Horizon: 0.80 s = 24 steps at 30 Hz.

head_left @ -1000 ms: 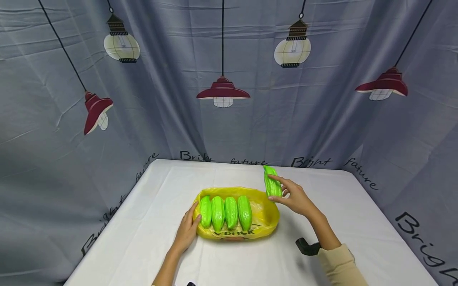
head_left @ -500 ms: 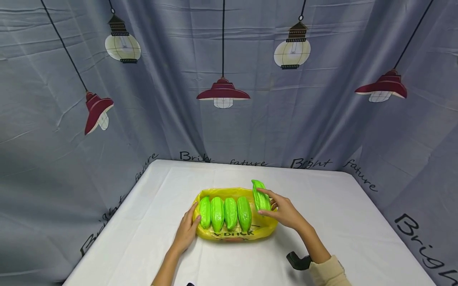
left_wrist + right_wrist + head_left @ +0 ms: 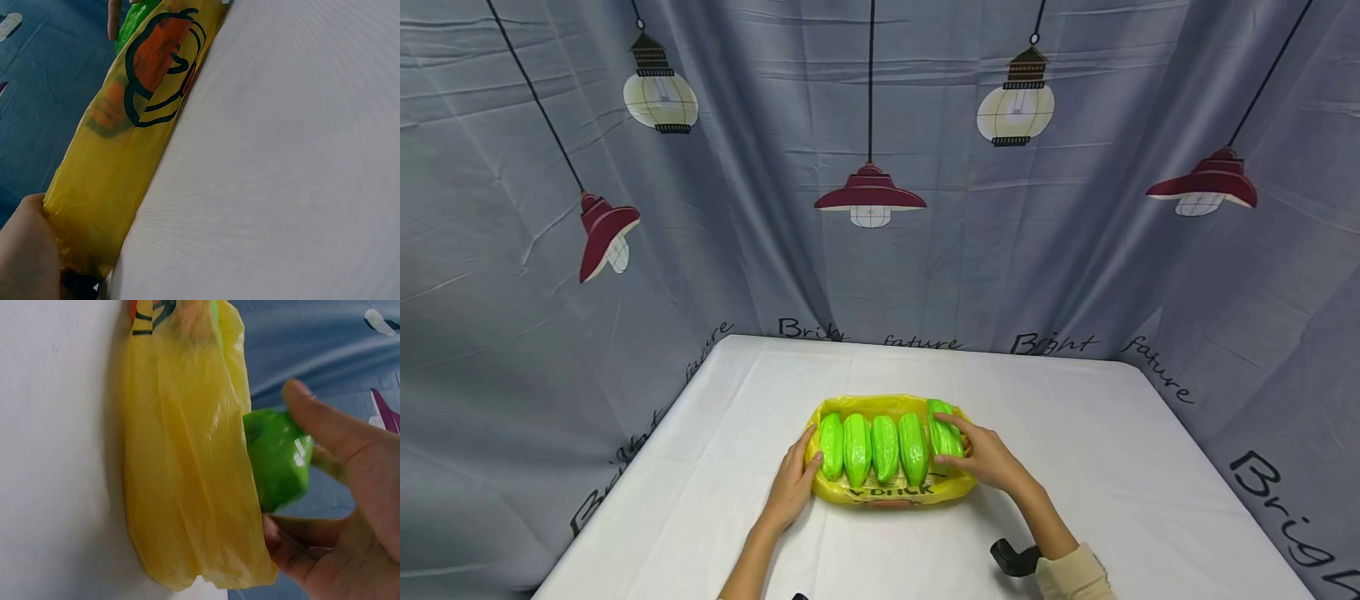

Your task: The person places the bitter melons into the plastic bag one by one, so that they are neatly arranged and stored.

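Note:
A yellow plastic bag (image 3: 891, 497) with printed lettering lies on the table, its wide mouth facing up. Several green bitter melons (image 3: 884, 450), ridged and glossy, stand side by side inside it. My right hand (image 3: 988, 460) holds another bitter melon (image 3: 942, 429) by its sides at the bag's right end, thumb and fingers on opposite sides. From the right wrist, this melon (image 3: 278, 459) is partly hidden behind the bag's wall (image 3: 187, 462). My left hand (image 3: 792, 482) grips the bag's left end at the rim; a cartoon face shows on the bag's side (image 3: 156, 69) in the left wrist view.
A white cloth covers the table (image 3: 850, 550). Behind and around it hangs a grey-blue curtain (image 3: 737, 250) printed with lamps and writing. A black curved piece (image 3: 1015, 558) sits by my right wrist, near the beige sleeve (image 3: 1075, 575).
My right hand has brought its bitter melon left and down, from above the bag's back right rim into its right end. The left hand has stayed at the left rim.

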Tool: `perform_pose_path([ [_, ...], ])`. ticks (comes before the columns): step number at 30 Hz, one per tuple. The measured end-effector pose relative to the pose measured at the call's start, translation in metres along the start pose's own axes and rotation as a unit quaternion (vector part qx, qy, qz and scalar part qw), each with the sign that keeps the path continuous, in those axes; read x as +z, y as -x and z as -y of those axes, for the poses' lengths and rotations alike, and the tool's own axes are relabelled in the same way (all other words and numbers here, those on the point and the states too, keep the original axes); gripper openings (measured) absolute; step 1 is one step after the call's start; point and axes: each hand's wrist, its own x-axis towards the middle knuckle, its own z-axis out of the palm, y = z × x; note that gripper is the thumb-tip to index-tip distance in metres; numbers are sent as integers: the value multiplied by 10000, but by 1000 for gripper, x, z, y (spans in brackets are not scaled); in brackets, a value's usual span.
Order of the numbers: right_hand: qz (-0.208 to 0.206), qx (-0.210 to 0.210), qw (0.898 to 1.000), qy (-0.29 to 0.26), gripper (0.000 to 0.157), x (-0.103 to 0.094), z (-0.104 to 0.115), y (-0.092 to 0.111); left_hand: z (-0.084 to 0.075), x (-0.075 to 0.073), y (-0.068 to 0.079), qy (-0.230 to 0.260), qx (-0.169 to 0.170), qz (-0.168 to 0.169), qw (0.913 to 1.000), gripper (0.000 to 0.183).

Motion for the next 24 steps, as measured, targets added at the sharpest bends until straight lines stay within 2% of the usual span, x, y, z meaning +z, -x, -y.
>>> perform_pose_path([
  [6,175,-6,9998,0,65,4,-2,1,-2,0,0,1,-19,12,10000,51],
  [14,282,210,9993,-110,66,9,-2,1,-4,-1,1,7,-34,67,10000,52],
  [19,218,405,9988,-144,66,13,-4,-3,-5,-1,0,4,-35,86,10000,52],
  [24,113,400,9991,-108,65,17,-4,-4,-4,-1,0,16,-26,80,10000,52],
])
